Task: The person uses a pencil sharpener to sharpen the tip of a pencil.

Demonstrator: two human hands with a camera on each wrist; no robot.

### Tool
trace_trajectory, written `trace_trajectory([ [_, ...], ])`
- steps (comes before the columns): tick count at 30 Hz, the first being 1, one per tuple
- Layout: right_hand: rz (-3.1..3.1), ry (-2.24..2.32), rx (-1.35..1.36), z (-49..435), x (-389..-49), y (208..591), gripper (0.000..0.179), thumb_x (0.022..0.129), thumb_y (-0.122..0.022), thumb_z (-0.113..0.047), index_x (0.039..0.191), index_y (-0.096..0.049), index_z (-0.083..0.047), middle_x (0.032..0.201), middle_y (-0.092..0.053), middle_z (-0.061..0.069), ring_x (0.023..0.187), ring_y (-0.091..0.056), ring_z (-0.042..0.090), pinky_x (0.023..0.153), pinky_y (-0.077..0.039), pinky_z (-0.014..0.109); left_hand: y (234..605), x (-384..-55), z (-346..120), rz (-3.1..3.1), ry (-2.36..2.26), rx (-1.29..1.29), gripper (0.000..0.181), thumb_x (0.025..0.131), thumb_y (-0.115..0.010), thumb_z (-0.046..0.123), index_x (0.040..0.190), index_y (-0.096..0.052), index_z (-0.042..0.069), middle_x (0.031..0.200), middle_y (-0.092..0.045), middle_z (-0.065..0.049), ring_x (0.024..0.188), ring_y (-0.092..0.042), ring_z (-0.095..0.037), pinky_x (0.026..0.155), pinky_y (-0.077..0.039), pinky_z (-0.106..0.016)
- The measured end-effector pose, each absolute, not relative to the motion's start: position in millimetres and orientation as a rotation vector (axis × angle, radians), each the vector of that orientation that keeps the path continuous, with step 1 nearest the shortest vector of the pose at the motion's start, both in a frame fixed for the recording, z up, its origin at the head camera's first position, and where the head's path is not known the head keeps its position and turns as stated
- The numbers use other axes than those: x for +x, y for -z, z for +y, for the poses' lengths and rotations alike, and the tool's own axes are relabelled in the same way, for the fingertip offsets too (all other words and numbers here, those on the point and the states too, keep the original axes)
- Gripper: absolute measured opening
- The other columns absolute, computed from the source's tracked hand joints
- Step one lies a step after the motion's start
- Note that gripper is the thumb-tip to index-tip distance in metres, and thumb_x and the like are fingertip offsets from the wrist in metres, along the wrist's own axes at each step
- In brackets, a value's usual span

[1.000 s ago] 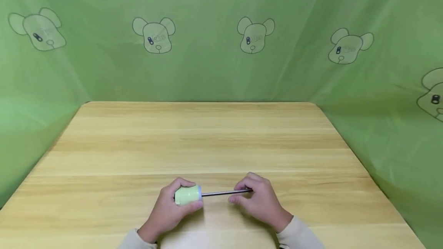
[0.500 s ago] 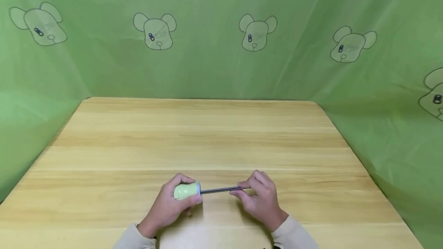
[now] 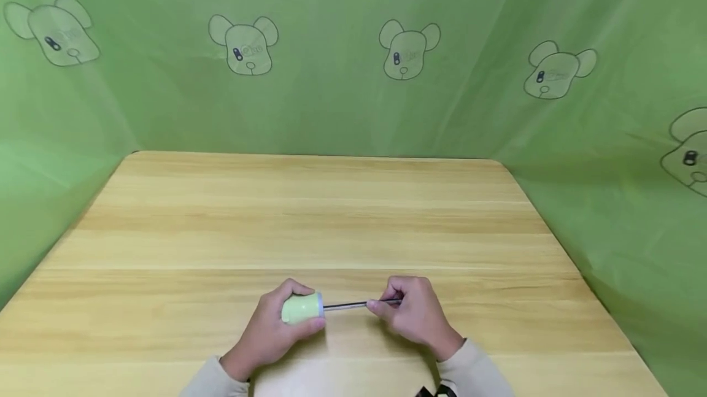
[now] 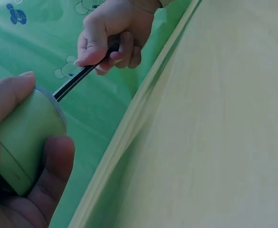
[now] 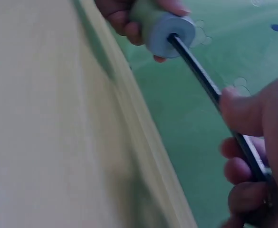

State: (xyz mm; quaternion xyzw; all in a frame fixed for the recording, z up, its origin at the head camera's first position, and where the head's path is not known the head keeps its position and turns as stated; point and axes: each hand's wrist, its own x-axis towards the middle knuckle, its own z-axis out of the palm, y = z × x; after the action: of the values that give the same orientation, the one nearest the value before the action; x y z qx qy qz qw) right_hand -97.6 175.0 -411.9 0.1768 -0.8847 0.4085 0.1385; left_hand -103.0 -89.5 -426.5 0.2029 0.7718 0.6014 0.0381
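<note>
The right hand (image 3: 415, 314) could slip off the thin rod (image 3: 345, 306) if its hold is too light, and a crooked pull might bend it. Over the wooden table (image 3: 315, 213), the left hand (image 3: 269, 329) curls round the green handle (image 3: 301, 308). The rod pokes out toward three o'clock, into the right hand's curled fingers.
</note>
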Motion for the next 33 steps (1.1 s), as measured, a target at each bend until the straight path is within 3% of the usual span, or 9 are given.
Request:
trace_trajectory([
  [4,-2.360,-0.828,0.582,172,-99,417,0.026,0.064,-0.090,-0.026,0.065,-0.067,-0.015,0.067,-0.058,-0.012,0.059,-0.051,0.003,0.055,-0.044,0.024,424,-103,-89,2.347,-1.908,0.537,0.035,0.076,-0.083,0.017,0.105,-0.063,0.009,0.083,-0.061,-0.008,0.063,-0.057,-0.019,0.050,-0.051,-0.029],
  [7,-2.237,-0.721,0.616,168,-100,419,0.032,0.074,-0.081,-0.041,0.072,-0.070,-0.010,0.077,-0.059,-0.005,0.068,-0.055,0.010,0.063,-0.047,0.025,422,-105,-91,2.327,-1.922,0.507,0.037,0.077,-0.083,0.017,0.106,-0.063,0.007,0.081,-0.061,-0.010,0.060,-0.058,-0.020,0.049,-0.053,-0.030],
  [10,-2.156,-0.755,0.669,164,-100,421,0.039,0.084,-0.067,-0.046,0.077,-0.070,-0.008,0.083,-0.059,0.001,0.072,-0.056,0.016,0.064,-0.048,0.022,421,-106,-92,2.280,-1.939,0.481,0.037,0.078,-0.081,0.016,0.107,-0.061,0.004,0.083,-0.060,-0.012,0.058,-0.058,-0.020,0.048,-0.055,-0.033],
  [17,-1.992,-0.837,0.750,160,-103,424,0.036,0.084,-0.073,-0.038,0.070,-0.066,-0.006,0.069,-0.052,0.000,0.055,-0.045,0.012,0.050,-0.035,0.011,422,-107,-93,2.155,-1.968,0.530,0.033,0.084,-0.075,0.011,0.107,-0.056,-0.001,0.084,-0.058,-0.015,0.053,-0.059,-0.019,0.048,-0.056,-0.039],
  [20,-1.996,-0.870,0.777,160,-104,424,0.031,0.077,-0.082,-0.031,0.067,-0.065,-0.007,0.066,-0.054,0.000,0.051,-0.044,0.011,0.047,-0.033,0.009,423,-108,-94,2.176,-1.949,0.557,0.033,0.084,-0.076,0.012,0.107,-0.056,0.000,0.085,-0.058,-0.014,0.055,-0.060,-0.019,0.049,-0.056,-0.038],
  [24,-2.277,-1.163,0.755,162,-100,418,0.025,0.070,-0.087,-0.016,0.065,-0.064,-0.009,0.063,-0.058,-0.003,0.049,-0.046,0.005,0.043,-0.035,0.012,425,-109,-95,2.339,-1.888,0.675,0.034,0.079,-0.080,0.015,0.105,-0.060,0.006,0.089,-0.060,-0.009,0.063,-0.057,-0.017,0.050,-0.053,-0.031],
  [28,-2.695,-1.682,0.414,167,-97,406,0.025,0.079,-0.080,-0.011,0.064,-0.062,-0.003,0.056,-0.053,-0.004,0.048,-0.041,0.004,0.041,-0.033,0.017,430,-109,-93,2.524,-1.792,0.993,0.034,0.076,-0.084,0.018,0.101,-0.062,0.011,0.098,-0.063,-0.003,0.074,-0.055,-0.013,0.054,-0.051,-0.026],
  [30,-2.780,-1.694,0.314,169,-97,404,0.025,0.080,-0.079,-0.012,0.064,-0.063,-0.003,0.054,-0.051,-0.004,0.047,-0.041,0.006,0.042,-0.034,0.019,432,-108,-92,2.556,-1.785,1.080,0.034,0.076,-0.084,0.018,0.101,-0.061,0.011,0.101,-0.064,-0.002,0.075,-0.055,-0.010,0.054,-0.051,-0.025],
  [33,-2.690,-1.400,0.449,168,-99,406,0.021,0.075,-0.084,-0.015,0.066,-0.066,-0.010,0.060,-0.057,-0.009,0.052,-0.049,0.007,0.046,-0.042,0.022,431,-106,-91,2.574,-1.819,0.994,0.033,0.077,-0.083,0.019,0.101,-0.062,0.012,0.099,-0.064,-0.001,0.072,-0.054,-0.010,0.053,-0.050,-0.025],
])
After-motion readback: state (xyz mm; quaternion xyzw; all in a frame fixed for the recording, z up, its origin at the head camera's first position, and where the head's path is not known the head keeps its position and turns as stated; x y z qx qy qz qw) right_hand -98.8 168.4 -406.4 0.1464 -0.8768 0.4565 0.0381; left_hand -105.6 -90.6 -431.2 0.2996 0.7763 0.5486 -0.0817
